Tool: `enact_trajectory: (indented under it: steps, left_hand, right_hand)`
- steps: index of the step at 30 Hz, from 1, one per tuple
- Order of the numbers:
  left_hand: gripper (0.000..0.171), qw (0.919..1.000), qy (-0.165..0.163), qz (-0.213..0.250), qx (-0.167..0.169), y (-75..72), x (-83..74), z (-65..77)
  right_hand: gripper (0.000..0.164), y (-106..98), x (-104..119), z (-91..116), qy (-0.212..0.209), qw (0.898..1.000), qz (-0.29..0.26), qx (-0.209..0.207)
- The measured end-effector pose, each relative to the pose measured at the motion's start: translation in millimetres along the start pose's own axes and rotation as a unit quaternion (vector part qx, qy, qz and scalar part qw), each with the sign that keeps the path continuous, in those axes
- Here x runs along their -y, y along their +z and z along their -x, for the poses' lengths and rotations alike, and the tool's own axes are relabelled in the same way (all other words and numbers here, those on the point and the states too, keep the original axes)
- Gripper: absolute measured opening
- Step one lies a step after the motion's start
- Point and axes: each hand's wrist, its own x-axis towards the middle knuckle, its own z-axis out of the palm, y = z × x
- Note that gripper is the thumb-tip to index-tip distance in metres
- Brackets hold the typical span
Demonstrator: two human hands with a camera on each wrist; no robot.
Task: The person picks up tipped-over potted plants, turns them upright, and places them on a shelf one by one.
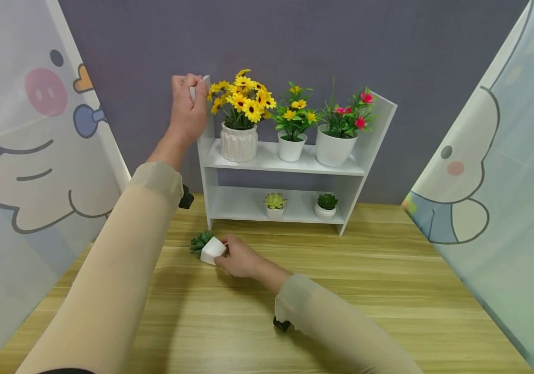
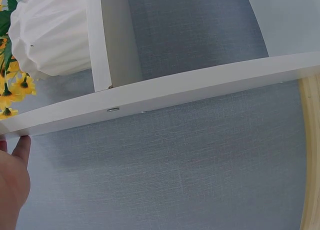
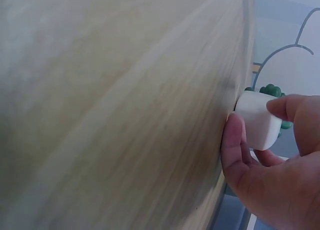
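Note:
My left hand [image 1: 186,111] grips the top of the left side panel of a white two-tier shelf [image 1: 285,165]. Part of that hand [image 2: 12,182] shows against the panel in the left wrist view. Down on the wooden table [image 1: 388,280], my right hand [image 1: 241,258] holds a small white pot [image 1: 213,250] with a dark green succulent [image 1: 200,242]. The pot is tipped on its side, its plant pointing left. In the right wrist view the thumb and fingers lie around the white pot [image 3: 258,119], which partly hides the succulent [image 3: 271,90].
The upper tier bears yellow flowers in a ribbed pot [image 1: 239,144], a smaller yellow-flowered plant [image 1: 291,148] and a pink-flowered plant [image 1: 335,147]. Below stand a light green succulent [image 1: 275,201] and a dark green one [image 1: 327,201]. A grey wall and cartoon-printed side panels enclose the table.

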Motion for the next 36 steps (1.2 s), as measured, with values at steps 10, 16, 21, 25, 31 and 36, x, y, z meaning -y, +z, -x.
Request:
enact_trajectory:
  steps: [10,16,21,25,31,36]
  left_hand:
    - [0.022,1.0000,-0.005,0.001,0.001,-0.1,0.6,0.0]
    - [0.022,1.0000,-0.007,0.001,0.001,-0.3,0.3,0.3]
    - [0.022,1.0000,-0.004,0.005,0.001,0.0,0.1,-0.1]
    - [0.022,1.0000,-0.008,0.004,0.001,0.0,-0.8,-0.2]
    - [0.022,1.0000,-0.007,-0.001,0.000,-0.1,-0.9,-0.2]
    - [0.022,1.0000,-0.004,-0.002,-0.001,-0.2,-0.7,-0.2]
  right_hand:
    - [0.067,4.0,1.8,-6.9,0.005,0.998,0.028,-0.057]
    - [0.060,3.3,4.5,-9.6,0.003,0.995,0.073,-0.075]
    - [0.056,1.6,5.3,-9.6,-0.018,0.992,0.102,-0.074]
    - [0.055,-0.5,3.6,-8.7,-0.030,0.992,0.098,-0.070]
    - [0.053,-4.3,-2.1,-4.7,-0.034,0.995,0.065,-0.068]
    - [0.056,-8.6,-5.5,2.6,-0.019,0.997,0.032,-0.069]
